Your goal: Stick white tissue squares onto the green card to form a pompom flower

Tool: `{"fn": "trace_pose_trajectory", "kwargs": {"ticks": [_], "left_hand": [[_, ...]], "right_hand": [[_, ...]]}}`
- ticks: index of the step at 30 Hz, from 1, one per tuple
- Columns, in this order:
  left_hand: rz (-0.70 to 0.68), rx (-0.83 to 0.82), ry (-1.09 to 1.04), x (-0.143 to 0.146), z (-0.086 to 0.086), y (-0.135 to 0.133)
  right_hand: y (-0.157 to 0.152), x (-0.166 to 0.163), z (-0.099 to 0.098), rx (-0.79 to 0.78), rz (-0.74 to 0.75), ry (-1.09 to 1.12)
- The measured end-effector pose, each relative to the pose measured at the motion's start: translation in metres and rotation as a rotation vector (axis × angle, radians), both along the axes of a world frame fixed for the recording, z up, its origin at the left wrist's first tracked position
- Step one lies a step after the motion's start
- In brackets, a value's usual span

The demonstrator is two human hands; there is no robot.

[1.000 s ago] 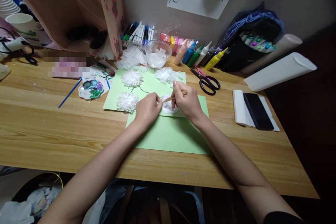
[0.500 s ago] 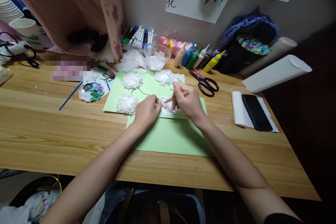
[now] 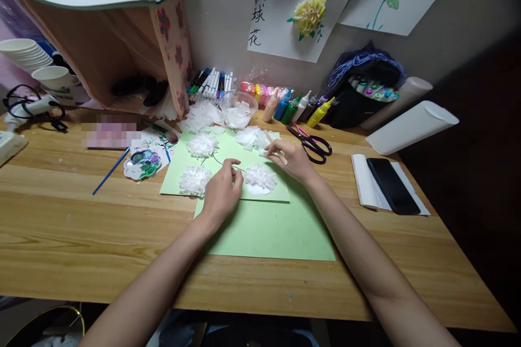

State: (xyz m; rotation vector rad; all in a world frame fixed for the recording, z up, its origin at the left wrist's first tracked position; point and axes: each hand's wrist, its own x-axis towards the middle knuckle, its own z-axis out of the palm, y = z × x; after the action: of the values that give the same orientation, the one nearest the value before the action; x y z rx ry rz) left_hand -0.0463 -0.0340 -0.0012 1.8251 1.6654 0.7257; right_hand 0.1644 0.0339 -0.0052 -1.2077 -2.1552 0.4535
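Observation:
My right hand [image 3: 290, 158] is closed round a slim wooden pencil [image 3: 283, 159], and its fingertips are at a heap of white tissue paper pieces [image 3: 250, 137]. Bent loosely, with thumb and index finger apart, my left hand [image 3: 223, 188] rests on a light green sheet [image 3: 228, 195]. Between the hands lies a ruffled white paper flower [image 3: 260, 175] on a white round base that shows at its lower edge. Two more ruffled flowers, an upper one [image 3: 202, 145] and a lower one [image 3: 194, 180], sit on the sheet's left side. Thin dark lines run between the flowers.
Behind the sheet stand a clear bowl [image 3: 239, 111] of tissue and several paint bottles [image 3: 291, 111]. Black-handled scissors [image 3: 312, 143] lie right of my right hand. A phone [image 3: 393, 185] is farther right; a paint palette [image 3: 142, 165] and blue brush [image 3: 110, 171] lie left.
My right hand has lifted from the right flower to the tissue heap, the pencil still in it. My left hand has drawn back slightly from that flower. The camera view has tilted up.

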Motion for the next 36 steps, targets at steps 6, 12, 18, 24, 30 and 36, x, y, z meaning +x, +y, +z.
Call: {"fn": "trace_pose_trajectory", "kwargs": {"ticks": [6, 12, 18, 24, 30, 36], "left_hand": [[0.064, 0.059, -0.049, 0.0, 0.001, -0.001], [0.069, 0.048, -0.081, 0.0, 0.0, -0.001], [0.063, -0.018, -0.193, 0.001, -0.003, 0.002], [0.042, -0.034, -0.275, 0.004, -0.007, 0.002], [0.027, -0.044, -0.334, 0.003, -0.007, 0.003], [0.025, -0.073, -0.341, 0.0, -0.003, 0.004]], "right_hand": [[0.001, 0.0, -0.007, 0.078, -0.08, -0.077], [0.002, 0.0, -0.006, 0.116, -0.111, -0.025], [0.007, -0.006, -0.021, 0.134, -0.197, 0.006], [0.007, -0.005, -0.021, 0.163, -0.203, 0.022], [0.006, -0.006, -0.021, 0.087, -0.253, 0.066], [0.005, -0.003, -0.002, -0.041, -0.333, 0.466]]}}
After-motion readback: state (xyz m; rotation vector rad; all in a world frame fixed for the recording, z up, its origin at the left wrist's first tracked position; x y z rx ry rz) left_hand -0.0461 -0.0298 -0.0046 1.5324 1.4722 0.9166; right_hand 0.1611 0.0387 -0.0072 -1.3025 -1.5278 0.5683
